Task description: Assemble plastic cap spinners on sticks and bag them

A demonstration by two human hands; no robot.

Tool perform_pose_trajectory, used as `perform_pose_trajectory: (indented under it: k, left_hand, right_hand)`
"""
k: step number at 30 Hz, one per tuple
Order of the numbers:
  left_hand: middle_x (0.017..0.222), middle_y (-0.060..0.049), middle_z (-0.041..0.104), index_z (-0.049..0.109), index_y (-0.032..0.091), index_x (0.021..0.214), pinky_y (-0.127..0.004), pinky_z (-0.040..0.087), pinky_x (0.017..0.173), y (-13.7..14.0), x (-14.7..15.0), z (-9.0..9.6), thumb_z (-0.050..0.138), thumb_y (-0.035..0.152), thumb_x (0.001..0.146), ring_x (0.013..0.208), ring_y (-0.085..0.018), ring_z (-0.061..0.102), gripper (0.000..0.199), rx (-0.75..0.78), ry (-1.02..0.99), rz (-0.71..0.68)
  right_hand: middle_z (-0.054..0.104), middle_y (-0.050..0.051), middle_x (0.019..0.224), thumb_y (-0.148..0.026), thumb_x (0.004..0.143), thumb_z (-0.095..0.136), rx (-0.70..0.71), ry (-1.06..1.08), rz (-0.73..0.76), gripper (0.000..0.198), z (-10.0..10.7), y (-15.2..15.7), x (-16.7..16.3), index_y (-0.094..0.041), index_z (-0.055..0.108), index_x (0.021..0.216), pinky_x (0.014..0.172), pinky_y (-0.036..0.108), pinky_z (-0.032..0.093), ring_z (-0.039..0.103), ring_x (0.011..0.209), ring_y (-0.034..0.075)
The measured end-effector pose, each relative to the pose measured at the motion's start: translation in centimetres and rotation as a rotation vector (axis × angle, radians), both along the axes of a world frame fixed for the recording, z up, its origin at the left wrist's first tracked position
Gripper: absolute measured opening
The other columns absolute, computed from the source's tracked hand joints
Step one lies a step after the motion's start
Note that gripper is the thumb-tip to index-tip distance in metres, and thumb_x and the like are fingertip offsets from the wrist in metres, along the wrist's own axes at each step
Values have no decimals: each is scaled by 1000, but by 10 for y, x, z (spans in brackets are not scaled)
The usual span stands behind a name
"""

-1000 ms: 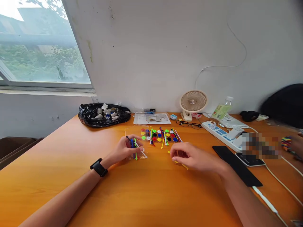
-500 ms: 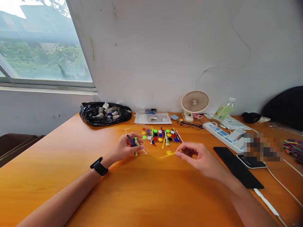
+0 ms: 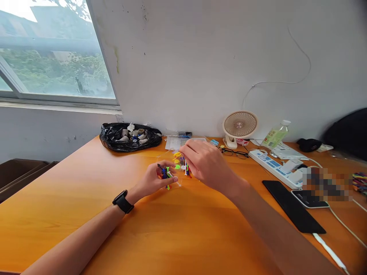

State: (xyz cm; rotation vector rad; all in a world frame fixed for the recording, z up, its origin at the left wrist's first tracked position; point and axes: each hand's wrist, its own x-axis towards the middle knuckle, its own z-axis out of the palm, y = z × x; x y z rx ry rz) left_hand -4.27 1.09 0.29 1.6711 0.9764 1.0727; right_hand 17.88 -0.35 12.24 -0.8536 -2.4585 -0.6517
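Observation:
My left hand (image 3: pixel 148 181), with a black watch on the wrist, is closed around a bunch of coloured plastic arrows (image 3: pixel 167 177), blue, green, white and dark. Clear plastic, perhaps a bag, shows around that hand. My right hand (image 3: pixel 207 163) reaches across the middle with its fingers pinched on a yellow plastic arrow (image 3: pixel 177 155), mostly hidden by the fingers. Just beneath it are small round discs, among them a green disc (image 3: pixel 177 167). More arrows (image 3: pixel 187 169) lie beside these discs; the rest of the row is covered by my right hand.
A black plastic bag (image 3: pixel 110 139) holding grey rolls sits at the back left. Behind the hands is a white sheet (image 3: pixel 171 143). Rightward stand a small fan (image 3: pixel 240 125), glasses (image 3: pixel 235 153), a power strip (image 3: pixel 276 168), a tilted bottle (image 3: pixel 275 135) and a black slab (image 3: pixel 292 206).
My right hand has moved left and up with the yellow arrow, from the open tabletop to above the discs beside my left hand. My left hand keeps its arrows. The view has shifted slightly.

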Motion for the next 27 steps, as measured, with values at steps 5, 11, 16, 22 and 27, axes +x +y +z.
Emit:
perform_pose_trajectory:
  k: [5,11,16,22,27]
  left_hand:
    - [96,-8,77,67,15,117,-31,60,69,2,-2,-3,87,44,80,77,-19,73,51,3,15,-6]
    - [99,-7,77,67,15,115,-29,59,70,3,-2,-5,89,43,77,80,-18,73,52,29,12,29]
    - [91,-3,75,67,16,109,-25,57,66,3,-1,-4,91,41,74,74,-15,69,49,48,16,45]
    - [95,-4,75,67,17,113,-29,61,69,1,0,-4,86,43,80,77,-17,72,46,48,29,33]
    - [96,-5,76,67,17,115,-28,61,68,0,3,-8,87,42,80,77,-17,73,47,28,38,4]
  right_hand:
    - [66,8,94,-10,99,50,82,65,14,15,-1,5,4,-16,62,105,74,37,35,54,84,24]
    - [66,9,95,-9,99,48,72,-41,37,18,1,-1,1,-16,64,103,75,37,32,53,86,24]
    - [63,6,93,-13,100,51,-157,-67,50,14,8,-7,-5,-17,62,92,71,35,33,52,81,19]
    - [65,11,104,-8,94,55,-123,-177,-62,13,15,-3,-11,-15,66,97,74,37,35,54,92,25]
    - [61,15,123,-14,98,55,-189,-156,-52,17,11,3,-12,-17,69,88,79,39,40,55,102,28]
